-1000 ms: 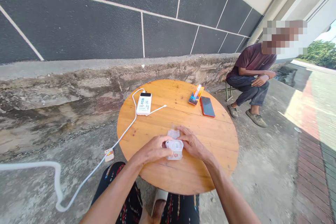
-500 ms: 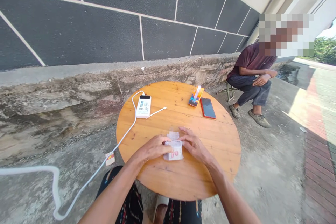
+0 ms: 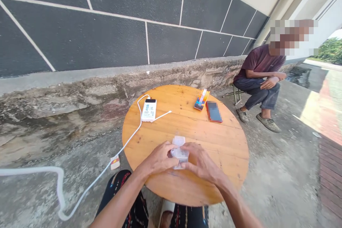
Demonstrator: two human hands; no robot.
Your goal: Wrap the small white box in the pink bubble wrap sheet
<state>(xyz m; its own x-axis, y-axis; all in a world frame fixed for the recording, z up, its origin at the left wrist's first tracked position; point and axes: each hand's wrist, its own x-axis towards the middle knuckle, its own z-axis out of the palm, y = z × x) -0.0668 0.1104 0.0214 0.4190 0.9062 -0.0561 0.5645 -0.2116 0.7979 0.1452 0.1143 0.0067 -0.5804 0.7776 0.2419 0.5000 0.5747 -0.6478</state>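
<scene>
A small white package in clear plastic film lies near the middle front of the round wooden table, between my hands. My left hand is curled around its left side, thumb along the front. From the right, my right hand closes on it, with the fingers at the upper edge and the thumb at the lower front. A translucent flap sticks out beyond the far side of the package. My fingers cover part of the package, and its print is blurred.
On the table are a white power bank with a long cable, an orange tape dispenser and a red-edged phone. A seated person is at the right. A small carton lies on the ground.
My right hand has moved inward over the package, its thumb now at the front. The red print that faced me no longer shows clearly. The whole view has shifted slightly.
</scene>
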